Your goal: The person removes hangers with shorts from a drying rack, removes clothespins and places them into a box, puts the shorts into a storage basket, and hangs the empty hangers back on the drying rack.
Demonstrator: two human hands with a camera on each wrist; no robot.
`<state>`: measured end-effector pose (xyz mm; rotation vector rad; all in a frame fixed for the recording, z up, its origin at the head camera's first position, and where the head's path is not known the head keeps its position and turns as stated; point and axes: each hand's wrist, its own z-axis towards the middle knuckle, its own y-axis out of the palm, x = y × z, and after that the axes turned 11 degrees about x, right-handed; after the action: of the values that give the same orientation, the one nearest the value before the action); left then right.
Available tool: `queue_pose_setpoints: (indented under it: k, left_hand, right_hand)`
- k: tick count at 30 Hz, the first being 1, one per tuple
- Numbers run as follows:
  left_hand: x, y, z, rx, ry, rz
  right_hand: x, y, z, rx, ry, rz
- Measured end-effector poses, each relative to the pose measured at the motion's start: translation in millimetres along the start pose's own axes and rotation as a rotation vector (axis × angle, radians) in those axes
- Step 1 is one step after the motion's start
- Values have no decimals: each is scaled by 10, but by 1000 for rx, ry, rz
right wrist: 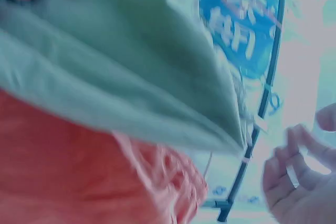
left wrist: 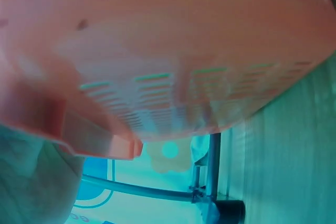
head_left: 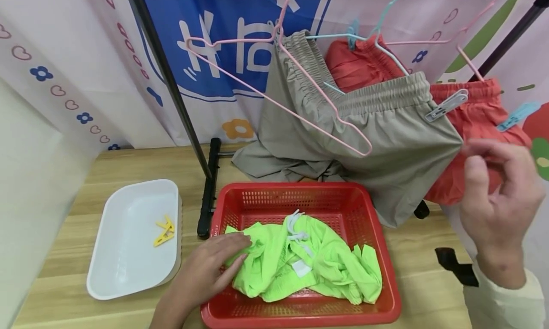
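Note:
My left hand (head_left: pixel 210 262) reaches over the left rim of a red basket (head_left: pixel 386 291), its fingers resting on lime-green shorts (head_left: pixel 274 257) with a white drawstring. The basket's slotted side (left wrist: pixel 157 93) fills much of the left wrist view. My right hand (head_left: pixel 499 200) is raised at the right, fingers loosely bent and holding nothing. Close to its left hang grey shorts (head_left: pixel 386 133) with an elastic waistband, fixed to a blue hanger (head_left: pixel 388 52); a grey clothespin (head_left: pixel 447 106) grips their right corner. In the right wrist view the grey shorts (right wrist: pixel 157 66) overlap coral cloth (right wrist: pixel 68 166).
Coral shorts (head_left: pixel 476 114) hang behind, with a blue clothespin (head_left: pixel 519 117). A bare pink hanger (head_left: pixel 266 98) dangles in front of the grey shorts. Left of the basket, a white tub (head_left: pixel 124 243) contains yellow clothespins (head_left: pixel 165 231). A black rack pole (head_left: pixel 167 76) stands behind it.

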<state>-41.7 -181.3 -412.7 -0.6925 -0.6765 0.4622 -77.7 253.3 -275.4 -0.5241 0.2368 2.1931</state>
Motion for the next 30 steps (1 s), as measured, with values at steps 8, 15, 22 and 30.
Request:
queue_pose_setpoints:
  k: [8, 15, 22, 30]
  left_hand:
    - [11, 7, -27, 64, 47, 19]
    - [6, -27, 5, 96, 83, 9]
    - [5, -67, -37, 48, 41, 32]
    - [-3, -87, 3, 24, 45, 45]
  right_hand:
    - [214, -126, 114, -285, 11, -271]
    - [266, -33, 185, -365, 20, -273]
    - [286, 132, 216, -400, 29, -228]
    - [313, 134, 195, -355, 28, -288]
